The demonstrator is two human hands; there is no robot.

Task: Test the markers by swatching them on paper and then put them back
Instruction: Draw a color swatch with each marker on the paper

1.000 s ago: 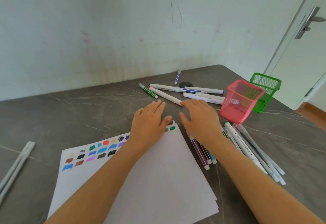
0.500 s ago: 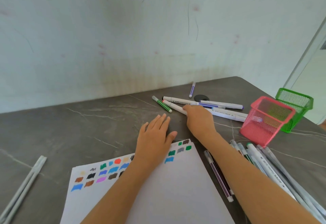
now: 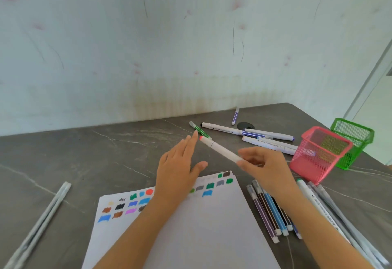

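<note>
My right hand (image 3: pixel 266 168) pinches a white marker (image 3: pixel 220 149) by its near end; the marker has a red tip end and points away to the left, lifted off the table. My left hand (image 3: pixel 178 169) lies flat with straight fingers, its heel over the top edge of the white paper (image 3: pixel 201 226), its fingertips close to the marker's far end. Colour swatches (image 3: pixel 127 205) run in rows along the paper's top. A pink mesh holder (image 3: pixel 318 154) and a green mesh holder (image 3: pixel 352 141) stand at the right.
Several markers lie at the back of the grey table (image 3: pixel 106 154), among them a green one (image 3: pixel 200 130) and a purple one (image 3: pixel 235 116). More markers (image 3: pixel 269 209) lie right of the paper. Two grey pens (image 3: pixel 40 224) lie at the left. A wall stands behind.
My right hand reached to the back markers, took the white marker and lifted it toward the paper. My left hand has stayed at the paper's top edge.
</note>
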